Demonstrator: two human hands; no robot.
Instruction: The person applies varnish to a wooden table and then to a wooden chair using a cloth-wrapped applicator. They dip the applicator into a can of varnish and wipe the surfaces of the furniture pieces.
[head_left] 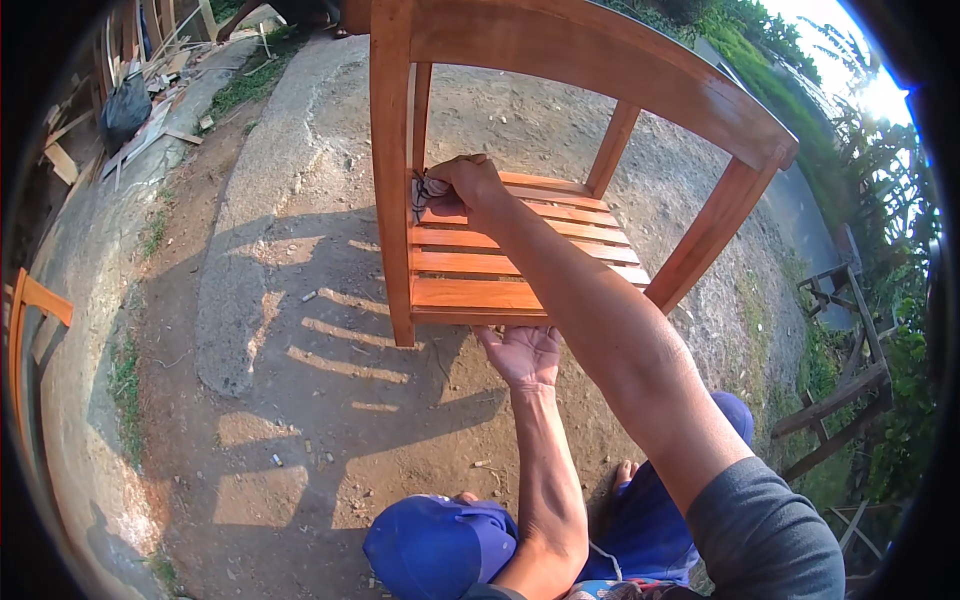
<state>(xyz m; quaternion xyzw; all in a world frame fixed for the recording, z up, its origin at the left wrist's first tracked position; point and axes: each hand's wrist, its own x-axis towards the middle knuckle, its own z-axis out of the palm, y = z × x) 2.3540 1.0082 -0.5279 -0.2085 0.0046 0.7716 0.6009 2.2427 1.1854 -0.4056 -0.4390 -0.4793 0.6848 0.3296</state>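
An orange-brown, glossy wooden chair (475, 292) with a slatted panel stands in front of me, its thick posts rising around the slats. My right hand (470, 185) reaches over the slats to the corner by the left post, closed on a crumpled grey and black rag (419, 196) pressed to the wood. Palm up, my left hand (525, 354) is under the near rail and holds the chair from below. Its fingertips are hidden behind the rail.
My blue-clad knees (440, 545) are below. A concrete strip (260, 240) runs along the left. Wood scraps and a dark bag (126, 110) lie at far left, near another orange wooden piece (45, 300). Rough timber (840, 395) stands at right. Someone's foot shows at the top.
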